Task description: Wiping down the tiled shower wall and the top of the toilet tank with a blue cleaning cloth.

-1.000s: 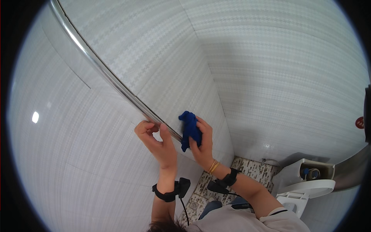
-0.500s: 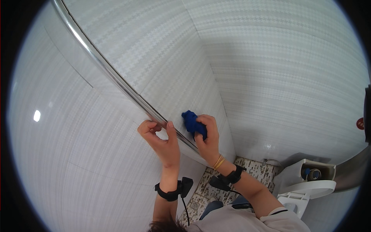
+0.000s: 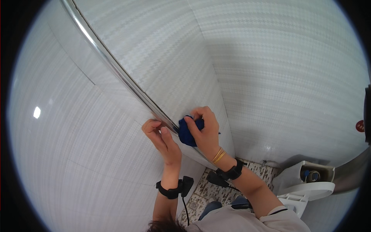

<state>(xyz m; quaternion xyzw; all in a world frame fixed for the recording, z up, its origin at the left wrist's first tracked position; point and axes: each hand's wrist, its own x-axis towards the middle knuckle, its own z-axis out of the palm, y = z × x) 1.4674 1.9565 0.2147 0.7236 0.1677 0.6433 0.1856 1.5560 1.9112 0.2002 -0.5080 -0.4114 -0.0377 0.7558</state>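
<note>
We see a blue cloth (image 3: 187, 136) by the lower part of a long, shiny metal strip (image 3: 89, 35). It seems to lie against the strip, but its far side is hidden. Our right hand (image 3: 205, 133) grips it, thumb on the near side and fingers curled behind. The cloth is all bunched up, maybe because a thick lump is easier to hold than a flat sheet.

Our left hand (image 3: 165, 145) is just left of the strip, near the cloth. Its fingers are softly bent, with the thumb apart and nothing that we can see inside. Perhaps the fingers are there to keep us steady; we cannot tell if they touch the strip.

The cloth looks soft and wrinkly. The strip looks smooth and hard, and seems to bend like a bow. On both sides of it are pale, shiny wall panels (image 3: 247, 77) with faint stripes and tiny checks. Below the strip's low end, the floor (image 3: 259, 170) has little brown and white tiles. Well to the right of that end stands a white toilet (image 3: 284, 181). Its tank is open on top, perhaps so things can sit inside.
</note>
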